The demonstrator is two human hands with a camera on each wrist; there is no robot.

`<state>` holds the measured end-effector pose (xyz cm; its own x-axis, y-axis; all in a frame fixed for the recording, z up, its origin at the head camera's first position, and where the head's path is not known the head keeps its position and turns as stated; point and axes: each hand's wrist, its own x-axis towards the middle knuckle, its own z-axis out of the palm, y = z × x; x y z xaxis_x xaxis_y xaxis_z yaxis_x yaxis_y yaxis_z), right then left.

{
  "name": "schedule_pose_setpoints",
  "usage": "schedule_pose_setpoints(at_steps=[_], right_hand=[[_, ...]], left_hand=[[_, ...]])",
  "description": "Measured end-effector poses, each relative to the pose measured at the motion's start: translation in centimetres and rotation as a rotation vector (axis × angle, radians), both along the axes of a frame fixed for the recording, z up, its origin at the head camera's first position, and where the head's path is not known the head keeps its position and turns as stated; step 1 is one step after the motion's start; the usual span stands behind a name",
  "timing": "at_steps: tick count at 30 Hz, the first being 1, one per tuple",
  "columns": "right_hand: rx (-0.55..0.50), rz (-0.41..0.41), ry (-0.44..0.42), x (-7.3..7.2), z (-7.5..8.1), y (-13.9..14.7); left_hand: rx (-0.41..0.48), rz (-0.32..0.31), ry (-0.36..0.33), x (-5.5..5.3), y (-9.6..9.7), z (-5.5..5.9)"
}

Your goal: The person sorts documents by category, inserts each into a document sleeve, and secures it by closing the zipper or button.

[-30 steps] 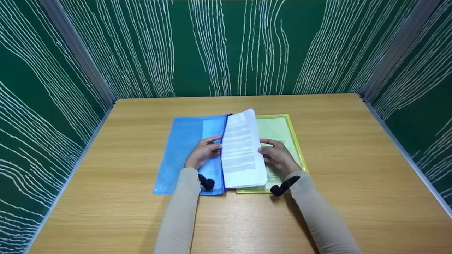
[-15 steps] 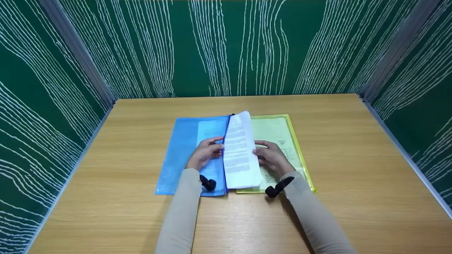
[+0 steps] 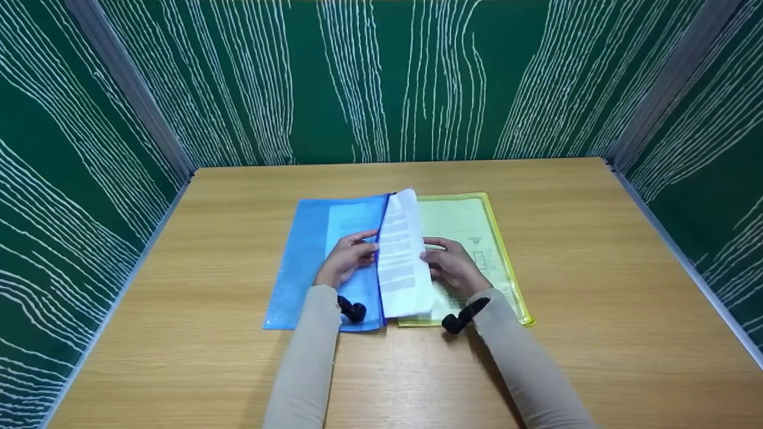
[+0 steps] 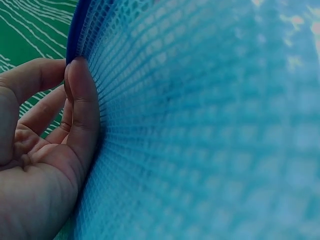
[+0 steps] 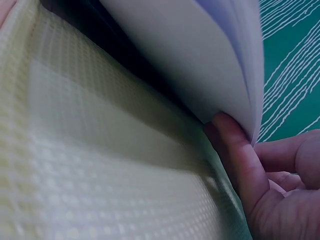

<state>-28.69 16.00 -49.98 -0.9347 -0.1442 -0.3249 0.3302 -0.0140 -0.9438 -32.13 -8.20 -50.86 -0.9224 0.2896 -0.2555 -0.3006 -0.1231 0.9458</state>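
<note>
A blue mesh zip pouch (image 3: 298,262) lies on the left, its dark blue opening edge facing right. Between thumb and fingers my left hand (image 3: 347,257) pinches that edge; the left wrist view shows the thumb on the mesh (image 4: 200,140) and the fingers behind. A stack of printed papers (image 3: 400,256) is partly inside the pouch, and its inner part shows through the blue. The right edge of the stack is pinched by my right hand (image 3: 454,263); in the right wrist view the pages (image 5: 185,55) fan slightly above the thumb.
Under the papers and right hand lies a yellow-edged mesh pouch (image 3: 503,238) with a printed sheet inside. Both pouches rest on a wooden table (image 3: 596,268). Green panels with white lines (image 3: 512,77) enclose the back and sides.
My right hand has moved left with the papers, and more of them now shows inside the blue pouch. The blue pouch has shifted slightly right, with my left hand still on its edge.
</note>
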Motion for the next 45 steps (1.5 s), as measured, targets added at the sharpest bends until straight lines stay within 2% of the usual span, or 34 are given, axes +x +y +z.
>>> schedule_pose_setpoints(at_steps=[14,35,45], right_hand=[[-0.066,0.017,-0.006,-0.1,-0.1,-1.2],[-0.009,0.020,0.023,-0.3,0.1,-3.1],[-0.038,-0.004,0.003,-0.3,0.2,-3.9]], left_hand=[[0.041,0.000,-0.010,0.2,0.4,0.2],[0.052,0.028,-0.046,-0.1,1.2,0.3],[0.084,0.035,-0.043,0.0,1.4,0.3]])
